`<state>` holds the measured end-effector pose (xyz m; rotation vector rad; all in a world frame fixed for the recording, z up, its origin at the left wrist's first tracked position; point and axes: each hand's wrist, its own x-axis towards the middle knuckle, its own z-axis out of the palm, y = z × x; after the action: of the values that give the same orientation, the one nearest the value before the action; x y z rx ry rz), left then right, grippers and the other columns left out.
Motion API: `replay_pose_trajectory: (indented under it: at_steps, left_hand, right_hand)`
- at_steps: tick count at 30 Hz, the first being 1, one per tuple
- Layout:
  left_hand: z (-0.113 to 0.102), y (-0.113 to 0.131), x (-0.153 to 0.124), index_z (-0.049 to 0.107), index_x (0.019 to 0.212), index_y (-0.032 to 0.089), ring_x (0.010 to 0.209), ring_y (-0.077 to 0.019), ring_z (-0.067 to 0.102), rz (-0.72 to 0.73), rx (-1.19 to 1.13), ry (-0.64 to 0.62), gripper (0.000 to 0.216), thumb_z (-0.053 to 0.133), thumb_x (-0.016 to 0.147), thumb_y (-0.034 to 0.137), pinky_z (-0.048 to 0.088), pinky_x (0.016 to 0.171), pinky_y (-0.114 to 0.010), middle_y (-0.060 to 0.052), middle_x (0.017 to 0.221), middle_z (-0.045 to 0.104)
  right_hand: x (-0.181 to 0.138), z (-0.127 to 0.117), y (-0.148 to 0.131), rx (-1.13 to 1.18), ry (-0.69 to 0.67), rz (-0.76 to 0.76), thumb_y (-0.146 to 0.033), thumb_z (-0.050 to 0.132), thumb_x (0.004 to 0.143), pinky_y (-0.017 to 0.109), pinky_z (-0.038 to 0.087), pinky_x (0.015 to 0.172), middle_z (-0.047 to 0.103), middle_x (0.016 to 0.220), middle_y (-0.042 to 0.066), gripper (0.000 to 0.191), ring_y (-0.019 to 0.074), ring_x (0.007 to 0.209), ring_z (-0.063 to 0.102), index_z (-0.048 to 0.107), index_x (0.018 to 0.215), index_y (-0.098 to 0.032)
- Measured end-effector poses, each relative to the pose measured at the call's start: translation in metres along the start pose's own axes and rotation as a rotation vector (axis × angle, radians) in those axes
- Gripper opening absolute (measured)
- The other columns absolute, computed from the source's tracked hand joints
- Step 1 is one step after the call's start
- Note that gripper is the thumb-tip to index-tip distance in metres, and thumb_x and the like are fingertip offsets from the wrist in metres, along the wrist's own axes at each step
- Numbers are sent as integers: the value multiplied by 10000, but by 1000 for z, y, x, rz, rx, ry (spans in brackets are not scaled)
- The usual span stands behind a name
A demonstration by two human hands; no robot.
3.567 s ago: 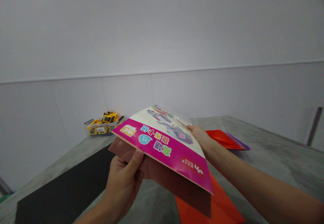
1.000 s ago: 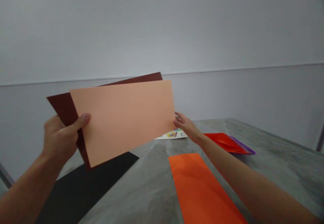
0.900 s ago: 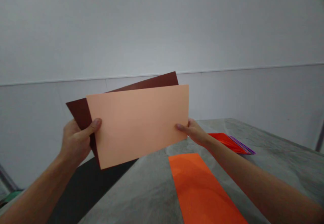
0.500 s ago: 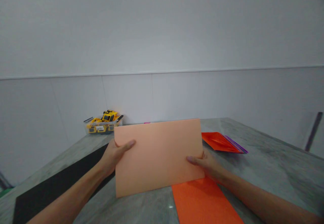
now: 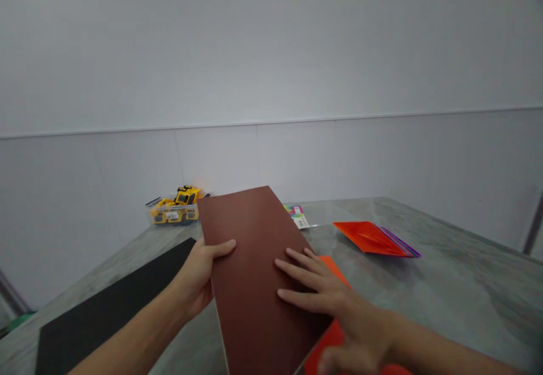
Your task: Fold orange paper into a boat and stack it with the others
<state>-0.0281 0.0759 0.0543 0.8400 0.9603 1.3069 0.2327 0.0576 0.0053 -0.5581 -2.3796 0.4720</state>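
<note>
A brown sheet of paper (image 5: 250, 222), stiff like card, is tilted up in front of me over the table. Its left edge is gripped by my left hand (image 5: 199, 273), thumb on the face and fingers behind. A thin pale line shows along that edge. My right hand (image 5: 326, 296) is spread on the lower right of the brown face, fingers apart and thumb pointing down. Under the paper and my right hand, an orange sheet (image 5: 335, 267) lies partly hidden on the table. To the left lies a black sheet (image 5: 114, 301), partly covered by my left forearm.
On the grey marbled table (image 5: 458, 273), a folded stack of orange and purple sheets (image 5: 373, 239) sits at right. A clear box (image 5: 173, 215) of yellow toy vehicles stands at back left. A colourful packet (image 5: 298, 216) lies behind the brown paper. A white wall closes the back.
A peach sheet held wide between both hands faced me before; now a brown face shows, turned lengthwise. My right hand has let go of the edge and spread over the face.
</note>
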Motion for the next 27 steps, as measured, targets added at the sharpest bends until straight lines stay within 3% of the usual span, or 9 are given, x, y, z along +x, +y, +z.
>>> replay_pose_trajectory:
  at_steps: [2,3,6,8,11,13,16,19,27]
  left_hand:
    - [0,-9,-7,563,1225,156,933,-328,706,-45,-13,-55,530,695,715,101,574,805,-458,-148,1077,726]
    - [1,-17,-13,572,1216,154,950,-341,699,-91,-30,-105,529,702,705,107,561,829,-478,-150,1085,724]
    - [7,-55,-34,585,1219,158,1080,-362,637,-179,-77,-243,522,686,707,129,477,963,-498,-151,1136,705]
    - [10,-86,-45,554,1286,210,1219,-383,528,-125,-52,-376,621,688,685,132,385,1046,-538,-125,1215,670]
    - [9,-123,-51,481,1380,253,1415,-338,224,139,153,-404,722,669,690,155,150,1175,-496,-69,1423,501]
    - [4,-136,-48,386,1440,293,1444,-310,99,195,217,-425,808,635,687,141,90,1185,-492,-12,1514,365]
    - [-3,-138,-42,277,1470,381,1447,-286,62,174,223,-485,892,649,693,150,112,1187,-461,53,1548,281]
    - [-5,-131,-41,230,1482,372,1446,-293,80,160,140,-538,914,696,710,219,136,1182,-466,46,1562,247]
    - [3,-115,-46,518,1340,337,1418,-275,244,65,-30,-440,550,666,810,335,178,1178,-433,11,1468,446]
  right_hand:
    - [9,-20,-14,182,-54,48,-398,666,800,598,142,1112,458,1439,34,495,321,1381,312,566,1283,-358]
    - [16,-29,-20,221,9,90,-397,618,833,579,208,1104,509,1399,42,438,310,1344,383,584,1267,-349]
    - [37,-33,-32,109,425,205,-327,649,817,557,285,1080,595,1292,69,397,306,1239,489,630,1213,-305]
    - [48,-15,-35,45,514,210,-330,688,778,550,292,1080,594,1282,82,453,314,1231,486,617,1222,-270]
    - [53,32,-28,98,472,286,-331,713,750,512,389,1024,574,1285,105,557,307,1181,523,548,1273,-232]
    - [50,61,-17,147,534,354,-279,690,758,490,409,1011,589,1242,111,517,294,1150,541,539,1247,-210]
    - [43,86,0,278,579,428,-283,637,809,471,419,1008,600,1221,102,443,278,1144,552,528,1234,-217]
    - [39,90,11,396,624,408,-257,578,847,442,424,1012,609,1203,86,353,255,1132,562,543,1197,-223]
    - [32,87,7,515,636,309,-272,579,868,384,449,985,586,1189,75,359,228,1123,560,458,1204,-242]
